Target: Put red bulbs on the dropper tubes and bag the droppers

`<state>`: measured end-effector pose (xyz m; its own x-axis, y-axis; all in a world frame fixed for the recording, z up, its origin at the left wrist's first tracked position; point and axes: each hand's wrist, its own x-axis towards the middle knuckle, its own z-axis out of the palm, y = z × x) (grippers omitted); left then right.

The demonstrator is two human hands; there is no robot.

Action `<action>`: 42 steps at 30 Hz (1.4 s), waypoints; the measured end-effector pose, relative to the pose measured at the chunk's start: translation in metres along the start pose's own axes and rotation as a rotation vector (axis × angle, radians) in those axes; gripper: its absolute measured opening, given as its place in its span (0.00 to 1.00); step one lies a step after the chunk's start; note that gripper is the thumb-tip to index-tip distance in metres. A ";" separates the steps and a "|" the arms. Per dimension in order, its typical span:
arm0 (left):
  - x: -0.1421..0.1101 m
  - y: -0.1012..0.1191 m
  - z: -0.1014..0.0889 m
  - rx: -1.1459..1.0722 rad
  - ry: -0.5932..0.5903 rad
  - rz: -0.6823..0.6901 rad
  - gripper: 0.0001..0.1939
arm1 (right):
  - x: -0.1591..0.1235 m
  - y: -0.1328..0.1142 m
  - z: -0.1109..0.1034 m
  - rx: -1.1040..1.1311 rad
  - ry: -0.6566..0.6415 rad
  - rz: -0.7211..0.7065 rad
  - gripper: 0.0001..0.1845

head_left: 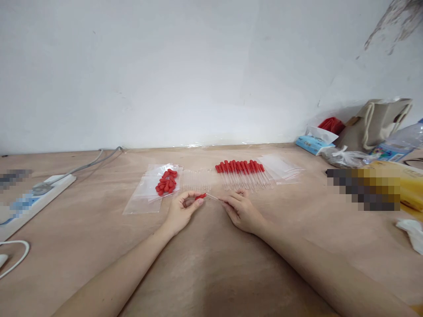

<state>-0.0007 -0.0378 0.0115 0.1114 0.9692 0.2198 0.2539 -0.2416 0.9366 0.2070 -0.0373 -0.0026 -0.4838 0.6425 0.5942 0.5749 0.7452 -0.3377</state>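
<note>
Between thumb and fingers, my left hand (181, 210) pinches a red rubber dropper bulb (200, 197). My right hand (242, 210) grips a thin clear dropper tube (212, 197) by its other end. The tube's left tip meets the mouth of the bulb; whether it sits inside I cannot tell. Beyond my left hand, loose red bulbs (166, 182) lie heaped on clear plastic bags (142, 200). A row of bare clear tubes (196, 179) lies in the middle. Behind my right hand are several droppers with red bulbs fitted (239, 168), side by side, bulbs toward the wall.
More clear bags (280, 168) lie right of the droppers. At far right stand a tissue pack (313, 144), a beige cloth bag (373, 125), a plastic bottle (405, 136) and a yellow bag (385, 174). A power strip (62, 181) with a grey cable is at left.
</note>
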 end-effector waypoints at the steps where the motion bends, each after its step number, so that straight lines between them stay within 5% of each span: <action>1: 0.000 -0.002 0.000 -0.001 -0.009 0.004 0.12 | 0.000 0.000 0.000 0.012 -0.006 -0.013 0.13; 9: 0.000 -0.014 0.002 0.081 -0.032 0.068 0.13 | -0.002 0.004 0.002 0.081 -0.055 -0.063 0.09; 23: -0.007 0.003 -0.004 0.374 -0.205 0.413 0.08 | 0.003 0.010 -0.011 -0.088 -0.082 -0.105 0.13; 37: -0.006 0.005 -0.004 0.474 -0.248 0.498 0.09 | 0.003 -0.006 -0.002 -0.170 -0.102 -0.081 0.13; 42: 0.000 0.005 -0.010 0.586 -0.154 0.598 0.09 | 0.011 -0.016 -0.010 -0.263 -0.136 -0.065 0.13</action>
<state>-0.0087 -0.0384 0.0194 0.5040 0.6631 0.5534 0.5623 -0.7383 0.3724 0.1983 -0.0438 0.0167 -0.5987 0.6262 0.4994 0.6825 0.7251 -0.0911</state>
